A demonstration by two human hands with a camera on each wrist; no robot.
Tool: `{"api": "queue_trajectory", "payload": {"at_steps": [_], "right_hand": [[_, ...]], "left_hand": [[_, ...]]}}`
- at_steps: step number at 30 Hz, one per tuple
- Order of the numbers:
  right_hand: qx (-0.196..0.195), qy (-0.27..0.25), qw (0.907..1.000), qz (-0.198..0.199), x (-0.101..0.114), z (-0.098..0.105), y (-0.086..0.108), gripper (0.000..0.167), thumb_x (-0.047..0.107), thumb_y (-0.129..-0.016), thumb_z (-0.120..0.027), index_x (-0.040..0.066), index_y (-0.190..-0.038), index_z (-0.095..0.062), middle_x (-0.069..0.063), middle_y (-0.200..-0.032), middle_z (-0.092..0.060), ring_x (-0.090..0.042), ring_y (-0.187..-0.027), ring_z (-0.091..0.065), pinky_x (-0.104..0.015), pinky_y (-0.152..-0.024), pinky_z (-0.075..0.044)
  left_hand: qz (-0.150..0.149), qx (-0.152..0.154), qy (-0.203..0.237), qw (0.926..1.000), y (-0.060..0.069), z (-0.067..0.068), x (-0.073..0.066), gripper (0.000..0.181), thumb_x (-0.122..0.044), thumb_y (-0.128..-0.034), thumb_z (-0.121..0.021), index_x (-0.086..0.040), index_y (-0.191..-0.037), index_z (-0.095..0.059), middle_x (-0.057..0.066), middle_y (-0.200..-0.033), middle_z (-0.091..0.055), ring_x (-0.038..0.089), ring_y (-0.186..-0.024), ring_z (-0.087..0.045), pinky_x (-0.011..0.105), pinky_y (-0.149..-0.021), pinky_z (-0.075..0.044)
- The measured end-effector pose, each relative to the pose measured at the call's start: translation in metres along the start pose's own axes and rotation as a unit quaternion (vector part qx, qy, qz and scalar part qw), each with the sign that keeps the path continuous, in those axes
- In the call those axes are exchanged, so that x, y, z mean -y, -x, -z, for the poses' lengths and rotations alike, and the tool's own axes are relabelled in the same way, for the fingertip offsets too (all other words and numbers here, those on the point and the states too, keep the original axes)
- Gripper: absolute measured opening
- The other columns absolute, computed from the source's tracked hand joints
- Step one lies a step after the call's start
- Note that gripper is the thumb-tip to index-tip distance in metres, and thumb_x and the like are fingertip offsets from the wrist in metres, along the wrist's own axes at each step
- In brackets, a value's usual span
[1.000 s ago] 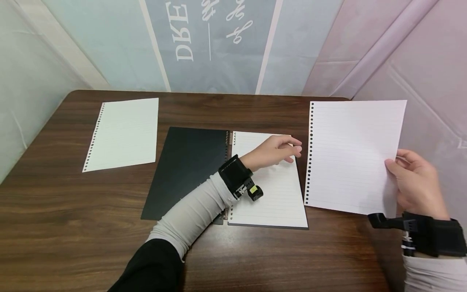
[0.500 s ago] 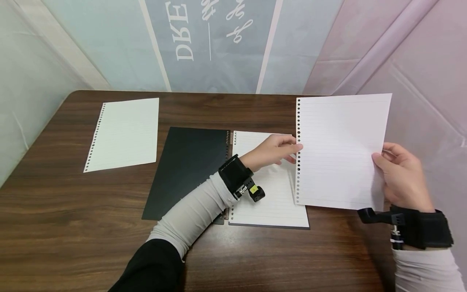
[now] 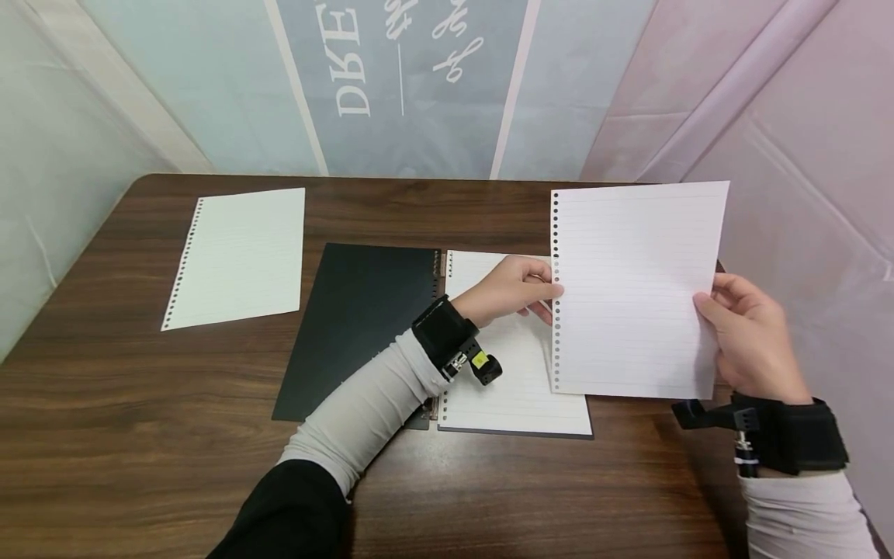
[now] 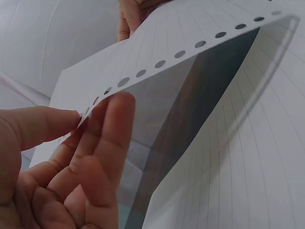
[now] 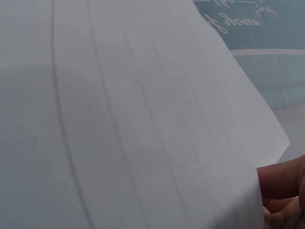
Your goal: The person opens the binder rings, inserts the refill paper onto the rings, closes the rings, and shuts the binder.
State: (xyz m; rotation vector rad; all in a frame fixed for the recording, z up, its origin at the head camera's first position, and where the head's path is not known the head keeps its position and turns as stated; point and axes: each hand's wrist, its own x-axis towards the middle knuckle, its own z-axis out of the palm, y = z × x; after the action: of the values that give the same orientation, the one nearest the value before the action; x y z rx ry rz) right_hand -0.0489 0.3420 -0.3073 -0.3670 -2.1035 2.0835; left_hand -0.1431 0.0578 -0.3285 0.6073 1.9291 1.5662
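Observation:
A lined loose-leaf sheet (image 3: 635,295) with a row of punched holes along its left edge is held up above the table. My right hand (image 3: 750,334) pinches its right edge between thumb and fingers. On the punched edge, my left hand (image 3: 513,289) has its thumb in front and fingers behind, as the left wrist view also shows. Below lies an open ring binder with a black cover (image 3: 363,326) on the left and lined paper (image 3: 503,404) on the right. The raised sheet hides the upper right part of that paper.
Another punched lined sheet (image 3: 237,260) lies at the left on the brown wooden table (image 3: 126,404). Printed cloth (image 3: 433,93) hangs behind the table's far edge, and pale cloth (image 3: 817,233) stands close by the right hand.
My right hand has carried the loose-leaf sheet leftward until it overlaps the binder. The left hand has taken hold of the punched edge and shifted slightly left with it.

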Motion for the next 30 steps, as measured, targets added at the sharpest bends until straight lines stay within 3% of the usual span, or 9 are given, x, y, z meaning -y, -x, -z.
{"api": "queue_trajectory", "payload": {"at_steps": [8, 19, 25, 30], "right_hand": [[0.020, 0.005, 0.9998, -0.002, 0.001, -0.006, 0.001, 0.018, 0.001, -0.098, -0.055, 0.015, -0.105, -0.064, 0.011, -0.088, -0.071, -0.002, -0.074, -0.063, -0.017, -0.061, -0.049], [0.088, 0.039, 0.9953, -0.006, -0.006, -0.011, 0.003, 0.015, 0.006, -0.101, -0.052, 0.013, -0.113, -0.056, 0.011, -0.091, -0.071, -0.001, -0.080, -0.063, -0.017, -0.064, -0.051], [0.097, 0.122, 0.9878, -0.001, -0.009, -0.020, 0.003, 0.016, 0.009, -0.103, -0.049, 0.018, -0.114, -0.054, 0.016, -0.092, -0.069, 0.001, -0.082, -0.060, -0.013, -0.068, -0.050], [0.109, 0.215, 0.9704, 0.012, -0.011, -0.031, 0.003, 0.018, 0.011, -0.105, -0.046, 0.022, -0.118, -0.051, 0.022, -0.095, -0.065, 0.004, -0.086, -0.058, -0.011, -0.071, -0.050]], "left_hand": [[0.022, -0.003, -0.006, 0.9997, 0.008, 0.008, 0.000, 0.019, -0.017, -0.0985, -0.062, -0.009, -0.082, -0.062, 0.002, -0.072, -0.073, 0.011, -0.072, -0.074, 0.023, -0.058, -0.041], [0.029, -0.008, -0.029, 0.9991, 0.021, 0.024, 0.005, 0.018, -0.019, -0.0980, -0.064, -0.009, -0.083, -0.065, 0.004, -0.074, -0.075, 0.012, -0.074, -0.075, 0.027, -0.060, -0.039], [0.037, -0.008, -0.034, 0.9987, 0.030, 0.033, 0.008, 0.017, -0.018, -0.0971, -0.065, -0.009, -0.083, -0.068, 0.004, -0.076, -0.075, 0.013, -0.075, -0.075, 0.027, -0.058, -0.036], [0.053, -0.017, -0.038, 0.9977, 0.039, 0.042, 0.009, 0.015, -0.017, -0.0971, -0.065, -0.008, -0.087, -0.071, 0.006, -0.079, -0.076, 0.013, -0.074, -0.075, 0.026, -0.057, -0.036]]}}
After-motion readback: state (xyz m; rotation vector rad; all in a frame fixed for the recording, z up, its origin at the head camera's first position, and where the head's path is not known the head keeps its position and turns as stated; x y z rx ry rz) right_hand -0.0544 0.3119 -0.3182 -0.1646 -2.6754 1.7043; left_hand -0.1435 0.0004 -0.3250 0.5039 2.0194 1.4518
